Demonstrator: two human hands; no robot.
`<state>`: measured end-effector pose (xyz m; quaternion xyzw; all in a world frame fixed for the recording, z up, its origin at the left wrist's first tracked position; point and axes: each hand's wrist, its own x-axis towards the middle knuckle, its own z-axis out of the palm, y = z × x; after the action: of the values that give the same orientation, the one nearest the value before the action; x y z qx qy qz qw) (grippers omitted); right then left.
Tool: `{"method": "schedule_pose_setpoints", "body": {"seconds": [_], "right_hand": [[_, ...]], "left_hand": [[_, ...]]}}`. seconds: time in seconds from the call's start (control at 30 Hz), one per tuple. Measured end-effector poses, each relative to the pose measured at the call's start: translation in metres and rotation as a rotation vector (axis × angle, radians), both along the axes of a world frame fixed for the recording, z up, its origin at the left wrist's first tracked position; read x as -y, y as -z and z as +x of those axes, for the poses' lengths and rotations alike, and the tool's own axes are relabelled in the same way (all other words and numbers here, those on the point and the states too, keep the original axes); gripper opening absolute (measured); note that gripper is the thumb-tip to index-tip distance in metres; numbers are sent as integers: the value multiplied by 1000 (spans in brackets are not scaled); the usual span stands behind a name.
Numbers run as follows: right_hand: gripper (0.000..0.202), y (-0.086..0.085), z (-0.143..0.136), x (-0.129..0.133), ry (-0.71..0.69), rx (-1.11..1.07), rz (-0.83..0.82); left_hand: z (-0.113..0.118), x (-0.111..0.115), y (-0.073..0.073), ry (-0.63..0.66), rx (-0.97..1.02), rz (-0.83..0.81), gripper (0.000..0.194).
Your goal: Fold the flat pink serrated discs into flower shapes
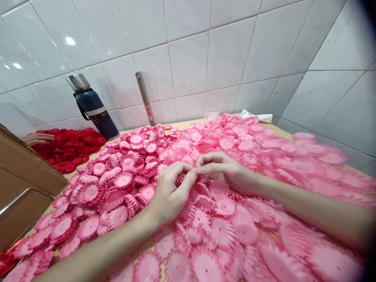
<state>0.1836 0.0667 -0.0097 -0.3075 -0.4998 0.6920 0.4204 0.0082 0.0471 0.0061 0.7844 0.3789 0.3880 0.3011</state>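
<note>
My left hand [174, 192] and my right hand [225, 170] meet over the middle of a heap of pink scalloped flower discs. Both are closed in a pinch, thumb against fingers, with their fingertips touching or nearly touching. Whatever lies between the fingertips is too small and covered to make out. Around the left hand are thick stacked pink flower discs [122, 180] in a deeper shade. Paler, thinner pink petal discs [225, 205], many with a small hole at the centre, spread beneath and beyond the right hand.
A dark blue flask [95, 109] stands by the tiled wall, beside a red petal pile [72, 147] where another person's hand [38, 138] rests. A metal strip [143, 96] leans on the wall. Farther right are a clear cup [211, 114] and white paper [257, 116]. A cardboard box [26, 176] stands left.
</note>
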Motion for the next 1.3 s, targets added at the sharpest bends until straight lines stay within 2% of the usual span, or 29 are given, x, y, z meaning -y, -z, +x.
{"method": "schedule_pose_setpoints", "body": {"seconds": [0.5, 0.93, 1.3], "right_hand": [[4, -1, -1, 0, 24, 2, -19], [7, -2, 1, -1, 28, -12, -81], [10, -3, 3, -3, -10, 6, -88]], "left_hand": [[0, 0, -1, -3, -17, 10, 21], [-1, -1, 4, -106, 86, -79, 19], [-1, -2, 9, -179, 164, -80, 21]]}}
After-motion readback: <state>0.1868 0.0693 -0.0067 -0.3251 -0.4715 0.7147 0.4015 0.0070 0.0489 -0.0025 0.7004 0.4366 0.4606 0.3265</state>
